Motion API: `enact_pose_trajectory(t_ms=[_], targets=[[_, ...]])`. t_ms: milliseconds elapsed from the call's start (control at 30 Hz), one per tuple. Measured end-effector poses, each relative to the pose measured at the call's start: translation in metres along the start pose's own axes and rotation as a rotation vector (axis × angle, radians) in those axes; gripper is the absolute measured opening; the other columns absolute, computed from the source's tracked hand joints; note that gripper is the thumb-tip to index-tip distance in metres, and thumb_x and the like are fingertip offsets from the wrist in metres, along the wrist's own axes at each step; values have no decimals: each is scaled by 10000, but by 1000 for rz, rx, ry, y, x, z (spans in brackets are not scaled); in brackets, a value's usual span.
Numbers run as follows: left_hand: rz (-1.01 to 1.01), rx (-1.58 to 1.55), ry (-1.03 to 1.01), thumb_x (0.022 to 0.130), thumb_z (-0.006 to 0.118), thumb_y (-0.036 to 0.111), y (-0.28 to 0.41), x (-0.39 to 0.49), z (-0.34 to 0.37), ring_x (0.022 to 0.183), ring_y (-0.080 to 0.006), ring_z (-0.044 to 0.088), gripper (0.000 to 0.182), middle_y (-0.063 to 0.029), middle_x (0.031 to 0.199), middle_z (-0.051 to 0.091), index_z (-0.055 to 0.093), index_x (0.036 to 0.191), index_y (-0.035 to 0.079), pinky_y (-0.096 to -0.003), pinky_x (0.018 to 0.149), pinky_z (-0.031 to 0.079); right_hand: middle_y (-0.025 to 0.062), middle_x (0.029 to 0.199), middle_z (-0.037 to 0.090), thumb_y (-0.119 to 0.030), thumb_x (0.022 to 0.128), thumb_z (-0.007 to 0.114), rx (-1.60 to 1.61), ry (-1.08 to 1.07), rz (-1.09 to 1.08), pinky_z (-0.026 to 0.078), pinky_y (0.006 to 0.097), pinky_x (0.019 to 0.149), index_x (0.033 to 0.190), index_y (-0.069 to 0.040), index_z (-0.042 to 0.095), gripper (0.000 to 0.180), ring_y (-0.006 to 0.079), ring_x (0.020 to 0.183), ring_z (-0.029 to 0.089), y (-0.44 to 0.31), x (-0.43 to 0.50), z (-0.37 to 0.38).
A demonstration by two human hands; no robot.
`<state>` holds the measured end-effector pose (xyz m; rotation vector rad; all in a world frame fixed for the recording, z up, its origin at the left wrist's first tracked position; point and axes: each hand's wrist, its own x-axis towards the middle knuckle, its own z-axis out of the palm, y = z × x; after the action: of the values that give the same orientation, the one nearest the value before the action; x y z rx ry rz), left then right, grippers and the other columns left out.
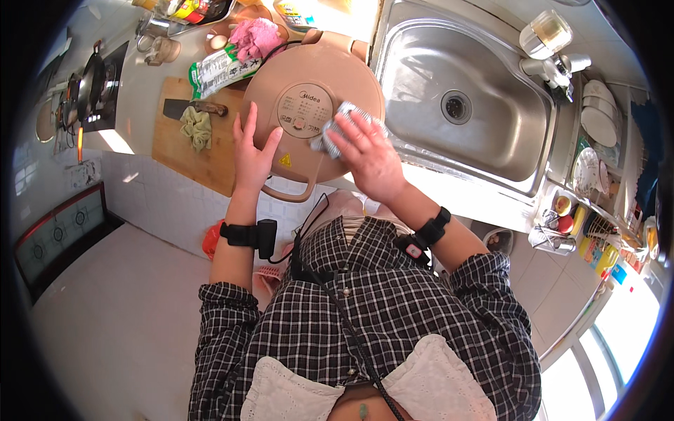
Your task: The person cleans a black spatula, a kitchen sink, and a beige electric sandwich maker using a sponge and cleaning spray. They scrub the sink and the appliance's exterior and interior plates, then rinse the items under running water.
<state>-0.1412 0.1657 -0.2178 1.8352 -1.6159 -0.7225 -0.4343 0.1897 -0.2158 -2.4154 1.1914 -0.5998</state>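
Observation:
A round pinkish-brown Midea electric baking pan (263, 89), lid down, stands between a wooden cutting board and the steel sink, its loop handle towards me. My left hand (255, 150) rests against the lid's left edge with fingers spread, holding nothing. Under the fingers of my right hand (368, 155) is a crumpled grey striped cloth (329, 141), pressed on the lid's right side. On the cutting board (176, 158) lie a knife (210, 108) and a yellow-green rag (196, 129). A pink cloth (256, 38) and a green-and-white food packet (224, 71) sit behind the board.
The sink (421, 94) adjoins the pan's right side, with a faucet (553, 68) beyond. A glass jar (162, 51) and an egg (218, 41) are at the back left. A dark wok (92, 79) stands on the stove at far left. Dish racks line the right side.

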Motion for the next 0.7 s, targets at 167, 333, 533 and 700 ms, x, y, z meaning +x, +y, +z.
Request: enact_pose_trajectory(t_ms=[167,333,533,700], targets=[[9,34,8,979,740,362,-5,0,-1,1551,-486,280,736,-373,1646,260,425,1632,236,-511,1223,327,30,1665,428,-133,898,614,-29,-145,-230,342,466,1258,1540,-216,539,652,258,1553,376,4,3,-1],[-9,30,-27,1074,577,255,-11,-2,-5,1542,-437,333,582,-310,1668,301,421,1634,228,-465,1227,324,102,1589,508,-120,921,622,-69,163,76,389,512,1204,1495,-145,572,577,343,1465,465,35,56,-1],[-83,-283,205,1132,450,209,-24,-4,9,1490,-299,464,471,-194,1602,496,480,1583,76,-368,1213,354,78,1620,483,-149,904,596,-80,-230,-282,351,519,1223,1496,-158,577,592,310,1515,420,-28,59,13],[-110,-335,287,1149,426,276,-29,-5,19,1441,-300,516,463,-180,1545,559,539,1511,11,-377,1206,374,77,1636,462,-198,988,585,-238,-83,-44,332,544,1230,1494,-157,576,508,328,1515,408,11,94,0]])
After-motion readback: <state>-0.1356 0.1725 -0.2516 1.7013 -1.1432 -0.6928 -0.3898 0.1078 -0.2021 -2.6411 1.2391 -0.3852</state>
